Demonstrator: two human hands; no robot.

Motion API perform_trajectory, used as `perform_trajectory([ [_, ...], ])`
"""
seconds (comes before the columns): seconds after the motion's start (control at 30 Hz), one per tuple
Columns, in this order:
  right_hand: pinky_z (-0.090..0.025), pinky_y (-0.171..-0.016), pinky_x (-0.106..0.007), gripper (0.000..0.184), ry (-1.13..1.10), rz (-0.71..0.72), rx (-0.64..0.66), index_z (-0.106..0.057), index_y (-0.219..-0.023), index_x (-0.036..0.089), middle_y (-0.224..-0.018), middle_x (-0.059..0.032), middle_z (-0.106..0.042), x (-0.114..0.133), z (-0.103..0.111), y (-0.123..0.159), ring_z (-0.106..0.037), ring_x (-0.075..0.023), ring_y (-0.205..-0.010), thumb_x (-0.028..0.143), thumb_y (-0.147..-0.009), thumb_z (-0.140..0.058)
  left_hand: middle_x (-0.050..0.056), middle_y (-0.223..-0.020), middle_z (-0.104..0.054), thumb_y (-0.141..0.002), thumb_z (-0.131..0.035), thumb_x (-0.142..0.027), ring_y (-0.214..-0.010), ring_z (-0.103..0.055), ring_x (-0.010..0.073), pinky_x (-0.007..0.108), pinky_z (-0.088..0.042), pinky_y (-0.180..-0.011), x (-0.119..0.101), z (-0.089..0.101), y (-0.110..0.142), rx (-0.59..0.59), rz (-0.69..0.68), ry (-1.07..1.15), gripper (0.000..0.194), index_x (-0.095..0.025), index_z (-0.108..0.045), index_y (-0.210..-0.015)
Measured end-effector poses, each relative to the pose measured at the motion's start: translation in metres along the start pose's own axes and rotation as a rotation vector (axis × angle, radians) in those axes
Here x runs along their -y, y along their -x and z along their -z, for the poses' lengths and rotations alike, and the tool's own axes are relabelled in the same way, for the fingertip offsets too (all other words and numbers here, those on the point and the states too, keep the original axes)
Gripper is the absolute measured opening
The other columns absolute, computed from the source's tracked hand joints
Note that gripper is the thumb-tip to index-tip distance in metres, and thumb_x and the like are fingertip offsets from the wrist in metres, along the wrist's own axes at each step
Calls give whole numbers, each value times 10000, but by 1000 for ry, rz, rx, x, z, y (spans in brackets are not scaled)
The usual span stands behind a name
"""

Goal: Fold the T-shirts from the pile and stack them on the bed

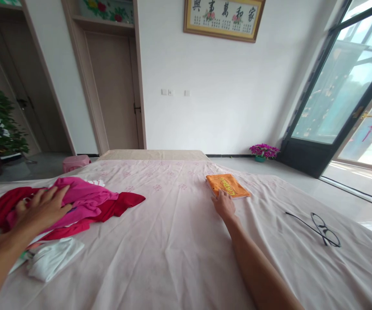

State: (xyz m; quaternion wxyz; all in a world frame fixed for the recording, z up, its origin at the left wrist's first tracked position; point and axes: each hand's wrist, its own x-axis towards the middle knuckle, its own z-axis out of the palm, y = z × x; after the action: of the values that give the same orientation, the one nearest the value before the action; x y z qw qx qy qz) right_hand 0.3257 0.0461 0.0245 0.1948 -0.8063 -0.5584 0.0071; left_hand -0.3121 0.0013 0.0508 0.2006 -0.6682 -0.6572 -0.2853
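So the pink-patterned sheet point(173, 241) runs under everything. Pile of red and magenta clothes point(92, 202) sits right under the left hand point(42, 209), fingers spread on top. Folded orange cloth point(227, 185) is just beyond the right hand point(224, 204), fingertips touching its near edge; can't tell if they're pinching it.
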Motion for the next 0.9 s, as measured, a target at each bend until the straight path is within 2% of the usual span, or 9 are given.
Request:
perform_trajectory([
  [0.07,-388,-941,-396,514,59,-22,0,-483,-1370,178,-1399,-152,-478,0,4,-5,-428,-310,-1250,379,-898,-471,197,-1478,-429,-832,-529,-389,-1358,-315,507,787,-180,-1005,-36,16,0,-34,44,-153,592,-147,-476,-1370],
  [0.17,-383,-908,-420,415,162,15,-16,-601,-1253,161,-1324,-176,-526,1,11,-12,-458,-334,-1188,333,-896,-477,139,-1538,-368,-871,-451,-256,-1436,-253,380,679,-128,-1128,-103,31,14,-168,-95,-152,538,-179,-440,-1404],
  [0.23,-366,-909,-430,352,213,70,-21,-678,-1139,145,-1252,-192,-568,1,17,-17,-479,-338,-1156,269,-902,-448,100,-1477,-470,-853,-473,-232,-1420,-316,332,612,-164,-1161,-137,26,32,-171,-229,-42,501,-211,-500,-1353],
  [0.3,-350,-921,-432,331,220,105,-14,-719,-1052,146,-1190,-195,-602,-1,23,-21,-501,-332,-1139,225,-893,-441,74,-1417,-542,-831,-499,-216,-1389,-379,309,570,-206,-1167,-154,11,51,-117,-340,39,492,-239,-533,-1322],
  [0.37,-351,-921,-434,301,171,96,-4,-737,-1001,167,-1135,-185,-630,-4,29,-26,-531,-324,-1113,238,-873,-474,65,-1365,-589,-824,-505,-199,-1340,-447,294,535,-264,-1151,-157,-9,67,-63,-389,76,480,-249,-554,-1298],
  [0.47,-386,-875,-419,251,-49,57,-28,-744,-863,197,-947,-147,-673,-10,40,-34,-595,-294,-990,304,-848,-518,75,-1268,-653,-826,-494,-178,-1246,-541,274,472,-380,-1084,-147,-36,82,-15,-355,106,447,-226,-583,-1261],
  [0.63,-463,-703,-322,323,-464,82,-96,-661,-699,190,-666,-39,-615,-1,60,-37,-605,-202,-714,401,-868,-484,79,-1214,-675,-809,-476,-146,-1166,-594,249,423,-439,-1039,-143,-53,82,56,-248,177,432,-210,-614,-1214],
  [0.8,-559,-641,-322,171,-1468,-47,115,-610,-880,182,-736,-20,-646,52,78,-13,-635,-179,-694,345,-838,-579,89,-1185,-682,-815,-465,-173,-1132,-609,250,426,-449,-1030,-146,-49,80,114,-203,205,382,-199,-653,-1147],
  [0.9,-580,-721,-318,95,-1792,-154,227,-590,-909,183,-828,-44,-674,78,74,13,-655,-172,-784,239,-851,-539,83,-1195,-679,-826,-448,-175,-1148,-600,237,419,-440,-1047,-143,-48,82,146,-191,212,380,-200,-655,-1144],
])
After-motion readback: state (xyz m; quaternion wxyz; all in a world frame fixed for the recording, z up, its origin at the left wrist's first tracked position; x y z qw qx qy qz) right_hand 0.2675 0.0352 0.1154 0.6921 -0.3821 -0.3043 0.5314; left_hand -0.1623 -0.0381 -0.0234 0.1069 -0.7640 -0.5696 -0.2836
